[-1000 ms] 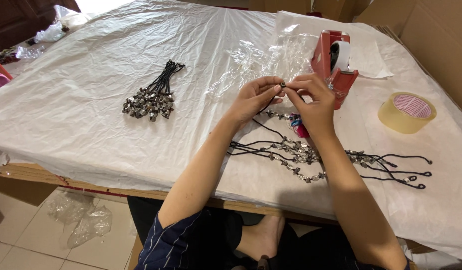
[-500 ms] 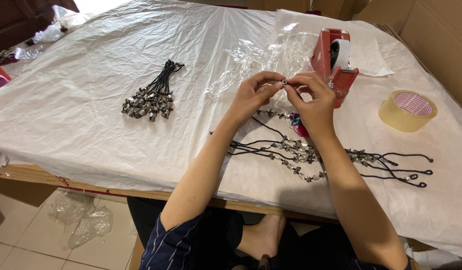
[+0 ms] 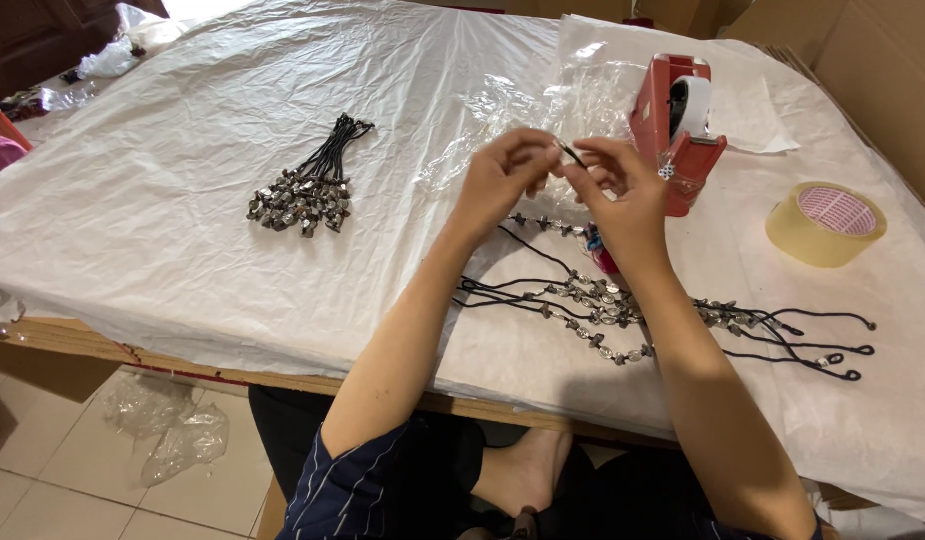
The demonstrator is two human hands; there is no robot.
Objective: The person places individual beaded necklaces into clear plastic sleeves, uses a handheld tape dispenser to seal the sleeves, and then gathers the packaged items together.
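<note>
1. Black cord (image 3: 571,152), thin and short where it shows, is pinched between the fingertips of both hands and held raised above the worktop (image 3: 183,260), in front of the red tape dispenser (image 3: 673,130).
2. The left hand (image 3: 503,175) is closed on the cord's near end; its grip is pressed together around the cord.
3. The right hand (image 3: 623,190) is closed on the cord's far end, thumb and forefinger pinching it; a small metal charm (image 3: 667,172) hangs just beside this hand.
4. Compared with the view half a second earlier, the hands are held in nearly the same place, with the cord now angled between the fingertips. Little has changed; the fine handling of the cord end is judged to be under way and not finished.
5. Loose beaded cords (image 3: 603,300) lie directly beneath the forearms, spread out to the right across the white plastic sheet (image 3: 433,60) that covers the worktop.
6. A tidy bundle of beaded cords (image 3: 308,190) lies well apart to the left.
7. Clear plastic bags (image 3: 543,100) lie behind the hands, beside the dispenser.
8. A roll of tan tape (image 3: 826,222) rests flat at the right, apart from the cords.
</note>
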